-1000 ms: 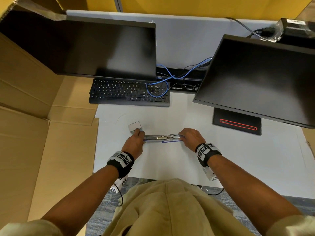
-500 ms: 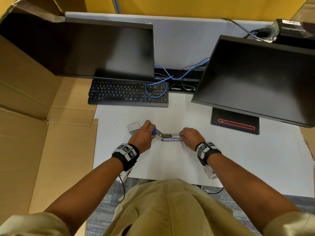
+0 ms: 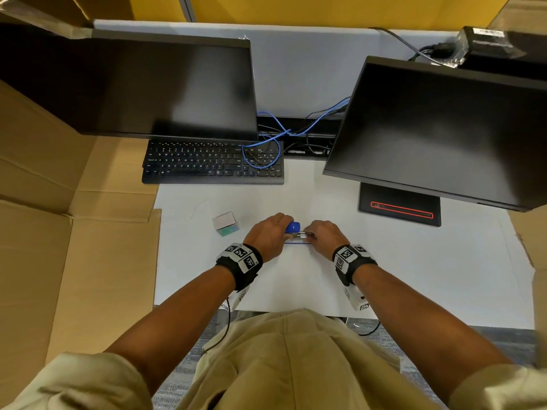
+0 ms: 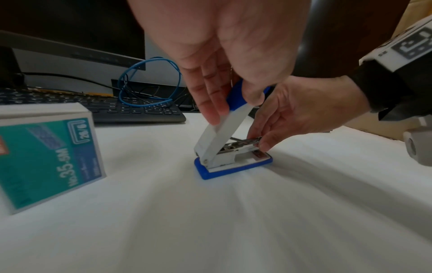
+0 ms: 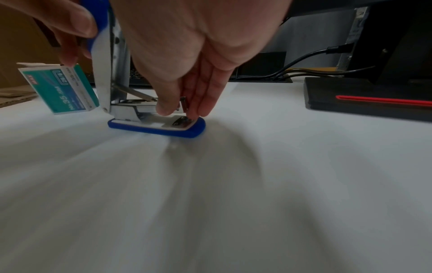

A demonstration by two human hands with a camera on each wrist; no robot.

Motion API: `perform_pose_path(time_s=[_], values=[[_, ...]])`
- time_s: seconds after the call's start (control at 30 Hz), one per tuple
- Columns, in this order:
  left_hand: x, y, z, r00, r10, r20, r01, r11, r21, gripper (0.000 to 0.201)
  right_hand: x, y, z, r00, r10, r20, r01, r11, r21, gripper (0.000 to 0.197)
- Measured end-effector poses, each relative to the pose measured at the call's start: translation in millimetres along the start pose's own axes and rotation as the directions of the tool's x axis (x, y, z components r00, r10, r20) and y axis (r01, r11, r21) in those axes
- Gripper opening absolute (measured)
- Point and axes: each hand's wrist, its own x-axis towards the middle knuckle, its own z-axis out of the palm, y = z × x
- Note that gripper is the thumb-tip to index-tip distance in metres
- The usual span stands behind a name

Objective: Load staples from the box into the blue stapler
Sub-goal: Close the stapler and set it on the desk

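Closure of the blue stapler (image 4: 224, 147), which sits on the white desk (image 3: 384, 261) right of the staple box (image 4: 46, 153), should be made squarely. The raised cover (image 4: 224, 127) is gripped by the left hand (image 4: 224, 55); the metal magazine (image 5: 149, 108) is pinched by the right hand (image 5: 187, 55). Right fingers should be withdrawn before the cover is lowered, lest they be caught.

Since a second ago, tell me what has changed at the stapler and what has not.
The left hand has swung the stapler's top cover up from lying flat open on the desk toward the right hand, so it now stands steeply raised, pinched at its blue tip. The right hand stays at the front end of the metal staple channel. The stapler base and the staple box have not moved.
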Motion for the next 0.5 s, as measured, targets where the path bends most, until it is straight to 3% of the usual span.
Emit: perform_pose_path(time_s=[0.33,0.5], values=[[6.9,-0.3,20.4,0.999,0.014,0.038,-0.016,0.997,0.071,0.028,-1.4,-10.8,12.4,0.996,0.085,-0.014,-0.081,0.980,0.181,0.020],[9.7,-2.4,25.4,0.997,0.003,0.072,-0.011,0.995,0.104,0.031,-3.8,-8.7,12.0,0.996,0.056,-0.068,-0.037,0.966,0.255,0.046]])
